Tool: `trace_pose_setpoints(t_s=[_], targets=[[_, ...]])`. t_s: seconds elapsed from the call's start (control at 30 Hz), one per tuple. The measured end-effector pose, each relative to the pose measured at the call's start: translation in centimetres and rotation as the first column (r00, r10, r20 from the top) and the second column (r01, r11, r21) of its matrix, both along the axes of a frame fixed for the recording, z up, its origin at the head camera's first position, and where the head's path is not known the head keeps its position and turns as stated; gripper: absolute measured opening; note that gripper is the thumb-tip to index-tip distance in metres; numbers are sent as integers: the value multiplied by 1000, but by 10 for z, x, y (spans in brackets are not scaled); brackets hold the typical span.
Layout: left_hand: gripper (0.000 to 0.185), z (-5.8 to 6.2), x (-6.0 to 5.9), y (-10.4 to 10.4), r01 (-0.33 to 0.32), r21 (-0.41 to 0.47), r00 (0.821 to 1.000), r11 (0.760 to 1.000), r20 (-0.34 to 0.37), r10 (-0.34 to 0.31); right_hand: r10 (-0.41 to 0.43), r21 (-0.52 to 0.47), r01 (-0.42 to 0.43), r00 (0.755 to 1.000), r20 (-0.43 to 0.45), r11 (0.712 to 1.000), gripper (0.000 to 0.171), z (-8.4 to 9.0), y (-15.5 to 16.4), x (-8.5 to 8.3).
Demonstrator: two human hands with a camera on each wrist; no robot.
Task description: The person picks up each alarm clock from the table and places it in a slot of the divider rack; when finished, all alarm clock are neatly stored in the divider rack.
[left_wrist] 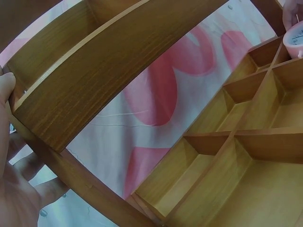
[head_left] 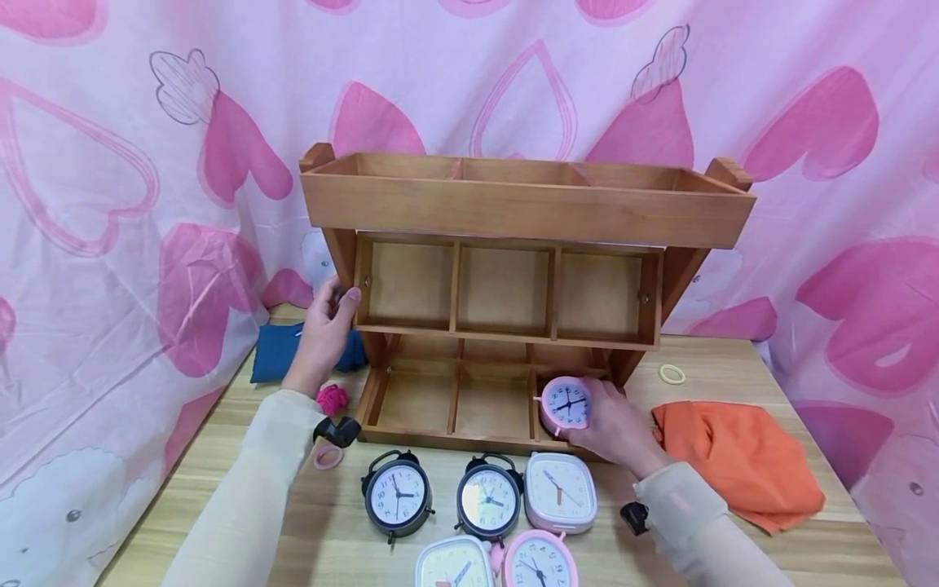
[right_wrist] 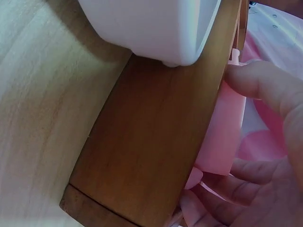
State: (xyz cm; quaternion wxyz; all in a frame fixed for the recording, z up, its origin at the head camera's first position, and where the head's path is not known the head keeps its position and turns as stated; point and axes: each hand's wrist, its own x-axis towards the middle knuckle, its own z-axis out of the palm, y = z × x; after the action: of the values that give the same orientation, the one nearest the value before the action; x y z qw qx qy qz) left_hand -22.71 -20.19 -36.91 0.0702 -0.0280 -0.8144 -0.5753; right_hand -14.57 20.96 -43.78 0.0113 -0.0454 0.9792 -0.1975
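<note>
Down at the right end of the wooden shelf's (head_left: 513, 212) lowest tier sits a small round pink clock (head_left: 565, 405) with a white face and black hands. The right hand (head_left: 612, 428) curls round it from behind, while the left hand (head_left: 326, 326) grips the shelf's left upright, thumb in front.

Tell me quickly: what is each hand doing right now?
Left hand: grips the shelf.
Right hand: holds the pink clock.

Brown wooden shelf (head_left: 513, 208); pink round clock (head_left: 565, 404); two black clocks (head_left: 397, 494); orange cloth (head_left: 741, 461); blue cloth (head_left: 275, 352); white backdrop (head_left: 147, 163) patterned with pink hearts; pale woodgrain tabletop (head_left: 734, 359)
</note>
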Motion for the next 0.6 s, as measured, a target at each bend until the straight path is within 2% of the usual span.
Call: trace_pose_setpoints(t_s=[0.43, 0.6], targets=[[74, 0, 0, 0, 1, 2, 1000, 1000, 0, -1, -5, 39, 3, 998, 66, 999, 88, 2, 2, -2], [74, -1, -1, 0, -1, 0, 1000, 1000, -3, 1, 36, 13, -37, 998, 43, 999, 86, 9, 5, 3]])
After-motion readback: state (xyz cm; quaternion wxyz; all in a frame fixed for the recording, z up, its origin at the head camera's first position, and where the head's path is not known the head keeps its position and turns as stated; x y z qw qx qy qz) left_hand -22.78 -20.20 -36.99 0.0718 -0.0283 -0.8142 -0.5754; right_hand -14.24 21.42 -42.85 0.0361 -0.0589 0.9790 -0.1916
